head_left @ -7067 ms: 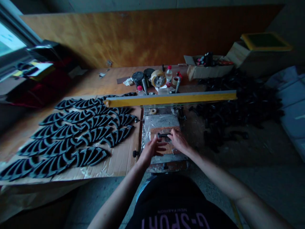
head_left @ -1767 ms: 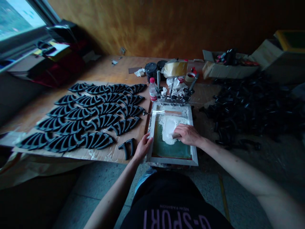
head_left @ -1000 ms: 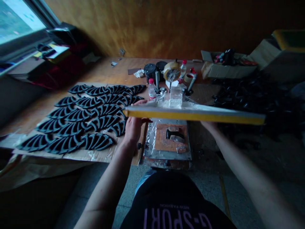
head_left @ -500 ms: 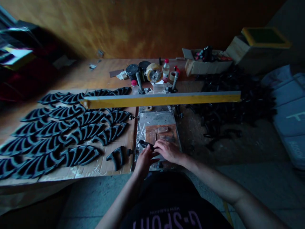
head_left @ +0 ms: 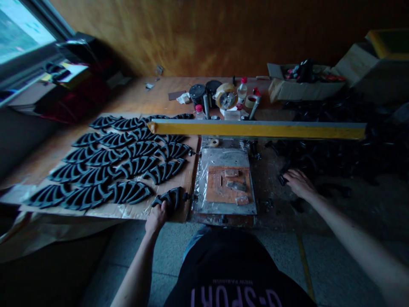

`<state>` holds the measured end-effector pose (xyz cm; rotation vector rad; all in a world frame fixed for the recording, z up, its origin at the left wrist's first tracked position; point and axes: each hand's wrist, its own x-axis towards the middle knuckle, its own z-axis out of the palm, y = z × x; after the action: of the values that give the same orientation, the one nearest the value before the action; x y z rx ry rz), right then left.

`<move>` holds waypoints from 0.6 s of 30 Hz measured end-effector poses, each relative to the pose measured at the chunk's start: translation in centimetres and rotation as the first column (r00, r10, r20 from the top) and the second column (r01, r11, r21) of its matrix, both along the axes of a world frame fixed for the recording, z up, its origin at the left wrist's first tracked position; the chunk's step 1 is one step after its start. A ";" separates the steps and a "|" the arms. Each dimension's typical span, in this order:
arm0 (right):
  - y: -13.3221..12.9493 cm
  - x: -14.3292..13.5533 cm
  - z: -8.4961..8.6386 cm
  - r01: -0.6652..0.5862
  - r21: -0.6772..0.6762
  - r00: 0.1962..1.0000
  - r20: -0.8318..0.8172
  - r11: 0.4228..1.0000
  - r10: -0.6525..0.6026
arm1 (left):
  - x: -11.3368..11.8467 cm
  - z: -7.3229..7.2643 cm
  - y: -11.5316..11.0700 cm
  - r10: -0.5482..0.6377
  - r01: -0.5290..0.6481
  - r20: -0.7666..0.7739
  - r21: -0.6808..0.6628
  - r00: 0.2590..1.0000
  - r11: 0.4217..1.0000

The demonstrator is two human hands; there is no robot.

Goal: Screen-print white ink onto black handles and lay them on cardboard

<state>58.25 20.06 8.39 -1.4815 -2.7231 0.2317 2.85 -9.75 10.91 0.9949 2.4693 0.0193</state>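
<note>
My left hand (head_left: 156, 216) is closed on a black curved handle-like part (head_left: 159, 200) at the cardboard's front edge, beside similar black parts (head_left: 174, 197). Over on the right, my right hand (head_left: 298, 182) has its fingers closed on another black curved handle-like part (head_left: 282, 179), in front of a dark pile of such parts (head_left: 338, 155). Between the hands lies a metal plate (head_left: 203, 207) with a wooden board (head_left: 214, 194) on it. Small blocks (head_left: 235, 186) sit on that board, with no part among them.
Rows of black curved parts (head_left: 92, 194) cover the cardboard (head_left: 179, 213) at left. A yellow-sided beam (head_left: 255, 130) spans above the plate. Behind it stand black tubs (head_left: 197, 94), a tape roll (head_left: 226, 97) and a bottle (head_left: 242, 90). An open carton (head_left: 287, 90) is at back right.
Both hands have left the wooden board. My left hand moved left with the black part to the cardboard; my right hand moved right to the pile and grasped another. The view has shifted left.
</note>
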 end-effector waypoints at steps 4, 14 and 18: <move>-3.4 -9.3 2.2 0.028 -0.139 0.930 -0.359 0.990 -0.077 | 0.1 4.0 2.7 0.062 -0.068 0.068 0.096 0.996 0.993; -8.2 -23.2 4.2 -0.374 0.152 0.902 -0.167 0.915 0.397 | 7.3 17.2 17.1 -0.424 -0.418 0.536 0.841 0.730 0.343; -8.8 -22.6 4.8 -0.346 0.158 0.914 -0.164 0.925 0.370 | 9.3 19.0 16.3 -0.467 -0.433 0.528 0.849 0.710 0.302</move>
<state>35.67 11.31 13.21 -0.8682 -2.7689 0.1949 12.14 6.55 29.93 1.0803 1.4408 1.7873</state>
